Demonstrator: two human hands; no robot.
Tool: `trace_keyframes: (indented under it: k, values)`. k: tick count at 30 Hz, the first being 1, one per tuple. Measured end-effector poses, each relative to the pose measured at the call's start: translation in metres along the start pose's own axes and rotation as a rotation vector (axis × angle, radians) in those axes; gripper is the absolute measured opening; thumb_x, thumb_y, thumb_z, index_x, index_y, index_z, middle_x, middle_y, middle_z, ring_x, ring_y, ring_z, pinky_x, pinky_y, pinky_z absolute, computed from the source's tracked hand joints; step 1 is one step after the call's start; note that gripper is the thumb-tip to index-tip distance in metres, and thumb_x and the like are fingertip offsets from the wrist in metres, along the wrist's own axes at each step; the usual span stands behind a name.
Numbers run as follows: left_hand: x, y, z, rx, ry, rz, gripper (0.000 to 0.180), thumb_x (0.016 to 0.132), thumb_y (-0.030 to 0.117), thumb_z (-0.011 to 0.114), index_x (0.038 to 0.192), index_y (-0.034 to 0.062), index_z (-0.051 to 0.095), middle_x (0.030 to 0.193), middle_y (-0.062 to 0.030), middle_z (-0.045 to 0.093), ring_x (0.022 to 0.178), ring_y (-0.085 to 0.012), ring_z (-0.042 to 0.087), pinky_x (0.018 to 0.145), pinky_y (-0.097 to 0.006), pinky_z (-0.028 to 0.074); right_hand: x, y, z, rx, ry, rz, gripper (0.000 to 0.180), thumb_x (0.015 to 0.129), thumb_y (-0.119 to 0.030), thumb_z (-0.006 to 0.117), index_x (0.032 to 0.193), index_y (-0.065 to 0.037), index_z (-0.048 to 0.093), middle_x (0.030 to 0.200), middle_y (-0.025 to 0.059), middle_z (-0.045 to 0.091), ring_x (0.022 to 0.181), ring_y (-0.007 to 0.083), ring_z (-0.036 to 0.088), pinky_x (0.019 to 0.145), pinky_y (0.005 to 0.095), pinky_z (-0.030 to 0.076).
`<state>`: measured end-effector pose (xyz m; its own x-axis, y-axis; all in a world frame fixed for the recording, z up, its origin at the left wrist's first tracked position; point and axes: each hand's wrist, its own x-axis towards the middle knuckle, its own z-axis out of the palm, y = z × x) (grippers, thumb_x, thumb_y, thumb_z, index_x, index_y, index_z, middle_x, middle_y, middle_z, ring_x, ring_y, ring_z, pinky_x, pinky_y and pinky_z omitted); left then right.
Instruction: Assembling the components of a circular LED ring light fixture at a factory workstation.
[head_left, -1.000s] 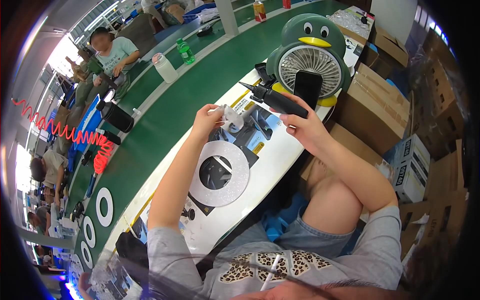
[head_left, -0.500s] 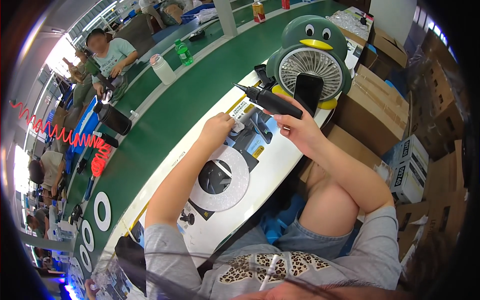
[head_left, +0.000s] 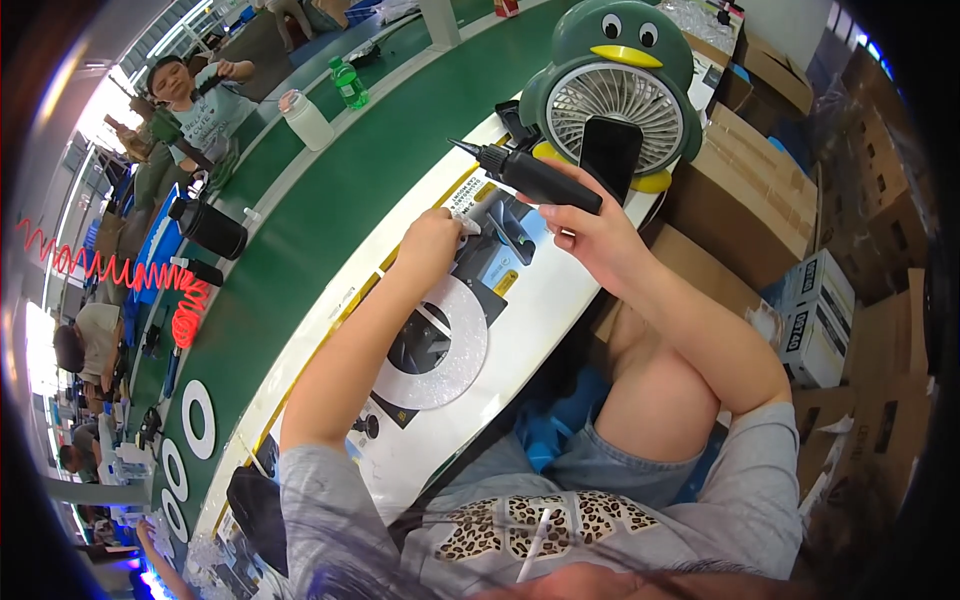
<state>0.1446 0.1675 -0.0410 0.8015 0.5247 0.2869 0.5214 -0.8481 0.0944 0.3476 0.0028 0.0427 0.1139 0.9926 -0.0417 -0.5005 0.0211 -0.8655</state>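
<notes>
My right hand (head_left: 597, 235) is wrapped round a black glue bottle (head_left: 545, 182) with a long thin nozzle, held tilted above the white worktop (head_left: 528, 345). The nozzle tip points to the upper left. Resting low over the worktop, my left hand (head_left: 430, 245) is closed on a small crumpled white wipe (head_left: 467, 228), mostly hidden by the fingers. Just beyond it lies a printed sheet (head_left: 492, 255) in blue and black. Nearer my body a glittery white ring (head_left: 466, 365) lies flat on another dark printed card, with my left forearm passing beside it.
A green penguin-shaped fan (head_left: 620, 100) stands at the far end, a black phone (head_left: 610, 155) leaning before it. The green conveyor (head_left: 330, 215) carries white rings (head_left: 199, 420), a black bottle (head_left: 208, 228) and a white jar (head_left: 306, 120). Cardboard boxes (head_left: 745, 210) stack at right. A co-worker (head_left: 205, 110) sits opposite.
The view has shifted slightly, so most things sit a little further up and left. Both my hands keep their holds. The co-worker opposite has raised an arm.
</notes>
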Motion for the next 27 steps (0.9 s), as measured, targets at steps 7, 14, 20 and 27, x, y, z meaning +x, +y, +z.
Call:
trace_keyframes:
  k: [7,14,20,27]
  values:
    - [0.004,0.03,-0.007,-0.115,-0.179,-0.057,0.009,0.074,0.007,0.064,0.081,0.0052,0.07,0.077,-0.0156,0.066,0.073,-0.0331,0.065,0.07,-0.04,0.051,-0.003,-0.003,-0.004,-0.009,-0.008,-0.013,0.06,0.083,0.001,0.064,0.138,-0.014,0.045,0.12,0.0131,0.062,0.074,0.0025,0.047,0.067,0.0182,0.04]
    - [-0.006,0.054,-0.018,-0.201,-0.291,-0.064,0.01,0.075,0.005,0.064,0.082,0.0043,0.071,0.077,-0.0164,0.067,0.076,-0.0342,0.066,0.071,-0.04,0.052,-0.006,-0.004,-0.001,-0.007,-0.011,-0.03,0.061,0.082,0.0,0.065,0.138,-0.014,0.045,0.121,0.0133,0.061,0.074,0.0023,0.048,0.067,0.0183,0.04]
    - [-0.014,0.07,-0.023,-0.278,-0.386,-0.066,0.012,0.075,0.003,0.062,0.083,0.0032,0.071,0.08,-0.0167,0.069,0.077,-0.0339,0.067,0.073,-0.039,0.052,-0.01,-0.005,0.002,0.016,-0.029,-0.045,0.061,0.082,-0.001,0.065,0.138,-0.014,0.044,0.12,0.0129,0.061,0.073,0.0025,0.047,0.067,0.0184,0.04]
    - [-0.019,0.087,-0.028,-0.344,-0.453,-0.048,0.01,0.075,0.006,0.065,0.082,0.0011,0.071,0.079,-0.0157,0.07,0.074,-0.0309,0.068,0.073,-0.037,0.053,-0.012,-0.006,0.003,-0.001,-0.006,-0.046,0.061,0.082,-0.001,0.066,0.138,-0.014,0.045,0.122,0.0124,0.061,0.073,0.0022,0.047,0.067,0.0182,0.04]
